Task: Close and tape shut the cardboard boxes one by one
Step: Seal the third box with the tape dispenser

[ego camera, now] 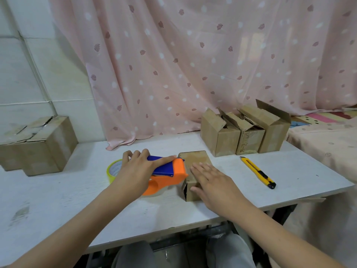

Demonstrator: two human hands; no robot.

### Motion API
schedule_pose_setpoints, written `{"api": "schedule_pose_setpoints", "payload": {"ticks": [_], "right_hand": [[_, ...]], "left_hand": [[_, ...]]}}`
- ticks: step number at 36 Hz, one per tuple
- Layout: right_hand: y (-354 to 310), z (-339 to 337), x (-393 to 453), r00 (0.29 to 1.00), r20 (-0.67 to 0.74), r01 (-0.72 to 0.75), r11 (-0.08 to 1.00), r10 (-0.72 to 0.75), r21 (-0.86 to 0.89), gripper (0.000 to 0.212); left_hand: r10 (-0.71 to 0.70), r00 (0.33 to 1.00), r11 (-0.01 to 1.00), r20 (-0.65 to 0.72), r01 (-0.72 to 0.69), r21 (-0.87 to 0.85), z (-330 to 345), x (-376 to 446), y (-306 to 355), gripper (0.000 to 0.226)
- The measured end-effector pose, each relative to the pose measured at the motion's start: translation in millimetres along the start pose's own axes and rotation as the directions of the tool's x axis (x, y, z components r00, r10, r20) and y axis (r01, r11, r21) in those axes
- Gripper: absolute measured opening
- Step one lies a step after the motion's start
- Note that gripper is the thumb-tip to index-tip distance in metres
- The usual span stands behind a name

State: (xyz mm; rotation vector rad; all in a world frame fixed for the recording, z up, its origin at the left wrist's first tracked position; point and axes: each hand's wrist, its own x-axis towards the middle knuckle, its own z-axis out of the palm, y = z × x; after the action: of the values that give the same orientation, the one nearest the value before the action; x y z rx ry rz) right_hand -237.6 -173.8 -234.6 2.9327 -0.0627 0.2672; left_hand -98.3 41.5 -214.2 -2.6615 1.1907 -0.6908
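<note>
Right hand (210,180) flat on closed box (195,161); left hand (139,167) grasping tape dispenser (170,169), no legible writing

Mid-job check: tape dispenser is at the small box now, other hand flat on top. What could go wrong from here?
1. The right hand only presses flat on the small box, so the box may slide as the left hand pulls the tape dispenser across.
2. Right fingers lie in the dispenser's likely path and may get taped or nicked.
3. The utility knife lies close by the right forearm; a sweep could knock it.
</note>
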Motion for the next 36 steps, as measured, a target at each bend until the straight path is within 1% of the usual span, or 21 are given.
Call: {"api": "schedule_pose_setpoints", "payload": {"ticks": [5,7,10,12,13,15,16,18,20,21,22,23,24,25,26,28,30,32,33,34,36], "right_hand": [[1.1,2.3,-1.6,1.000,0.021,0.005,1.000,-0.006,0.020,0.061],[0.2,0.6,-2.3,1.000,-0.015,0.005,0.999,-0.004,0.040,0.060],[-4.2,-15.1,-3.5,0.999,-0.019,0.041,0.987,-0.039,0.158,0.058],[-5.9,-24.0,-1.0,1.000,0.017,0.005,0.957,-0.010,0.291,0.056],[-8.0,-28.2,1.5,0.999,0.036,-0.042,0.940,0.031,0.338,0.053],[-15.1,-37.5,9.0,0.988,0.061,-0.153,0.909,0.140,0.387,0.048],[-18.6,-40.5,15.5,0.977,0.066,-0.212,0.894,0.203,0.396,0.044],[-24.7,-43.5,32.1,0.948,0.077,-0.311,0.856,0.307,0.414,0.037],[-28.8,-45.8,51.7,0.905,0.172,-0.425,0.797,0.390,0.430,0.035],[-29.8,-44.7,62.0,0.863,0.265,-0.505,0.756,0.430,0.417,0.035],[-30.6,-44.1,71.4,0.805,0.370,-0.588,0.711,0.465,0.386,0.046],[-31.0,-41.2,79.8,0.749,0.455,-0.648,0.676,0.481,0.351,0.066],[-31.0,-37.7,87.1,0.719,0.502,-0.672,0.665,0.481,0.326,0.083],[-31.1,-33.7,93.0,0.709,0.522,-0.675,0.670,0.474,0.309,0.092],[-31.5,-31.8,96.6,0.709,0.528,-0.670,0.680,0.468,0.297,0.096],[-30.7,-29.8,101.3,0.698,0.544,-0.671,0.691,0.466,0.269,0.096],[-30.0,-33.1,104.2,0.692,0.556,-0.655,0.723,0.460,0.218,0.097],[-29.5,-44.0,104.4,0.693,0.567,-0.632,0.753,0.446,0.181,0.099],[-29.9,-51.6,102.1,0.707,0.569,-0.599,0.783,0.420,0.167,0.095],[-30.3,-60.3,98.9,0.734,0.562,-0.548,0.822,0.382,0.156,0.082],[-28.6,-76.1,92.2,0.785,0.532,-0.453,0.880,0.318,0.142,0.047]], "left_hand": [[-0.002,1.000,1.000,-0.019,0.002,-0.008,-2.2,-18.5,-23.0,0.111],[-0.019,1.000,0.999,-0.019,0.019,0.033,2.1,-26.9,-30.4,0.110],[-0.037,0.998,0.999,0.056,0.037,0.005,-4.8,-31.1,-28.0,0.104],[-0.038,0.996,0.999,0.084,0.039,-0.009,-8.4,-27.8,-25.8,0.101],[-0.032,0.995,0.999,0.096,0.032,0.006,-9.9,-25.3,-24.0,0.102],[-0.022,0.999,1.000,0.044,0.022,0.012,-6.2,-22.2,-20.6,0.103],[-0.020,0.999,1.000,0.036,0.020,0.022,-5.0,-20.8,-19.8,0.100],[-0.024,0.997,0.999,0.067,0.021,0.046,0.6,-19.6,-20.1,0.092],[-0.029,0.998,0.997,0.052,0.026,0.067,-4.2,-18.2,-15.4,0.090],[-0.040,0.999,0.996,0.037,0.037,0.082,-8.3,-17.7,-13.1,0.090],[-0.043,0.998,0.996,0.046,0.039,0.077,-11.3,-17.4,-11.2,0.090],[-0.047,0.997,0.998,0.058,0.045,0.044,-10.0,-18.2,-11.9,0.089],[-0.065,0.995,0.998,0.082,0.063,0.019,-9.3,-19.3,-14.0,0.087],[-0.071,0.994,0.997,0.083,0.071,0.010,-8.7,-19.8,-15.3,0.087],[-0.055,0.996,0.998,0.075,0.054,0.018,-8.7,-20.3,-15.2,0.089],[-0.038,0.998,0.999,0.048,0.036,0.029,-9.6,-20.5,-14.1,0.092],[-0.028,0.998,0.999,0.063,0.026,0.034,-4.8,-21.4,-15.6,0.091],[-0.026,0.999,0.999,0.043,0.025,0.035,-4.6,-22.8,-16.1,0.092],[-0.030,0.999,0.999,0.028,0.029,0.036,-5.6,-23.3,-17.0,0.092],[-0.035,0.999,0.999,0.026,0.034,0.028,-7.4,-23.8,-17.0,0.090],[-0.039,0.997,0.999,0.071,0.040,-0.012,-7.3,-24.0,-17.7,0.086]]}}
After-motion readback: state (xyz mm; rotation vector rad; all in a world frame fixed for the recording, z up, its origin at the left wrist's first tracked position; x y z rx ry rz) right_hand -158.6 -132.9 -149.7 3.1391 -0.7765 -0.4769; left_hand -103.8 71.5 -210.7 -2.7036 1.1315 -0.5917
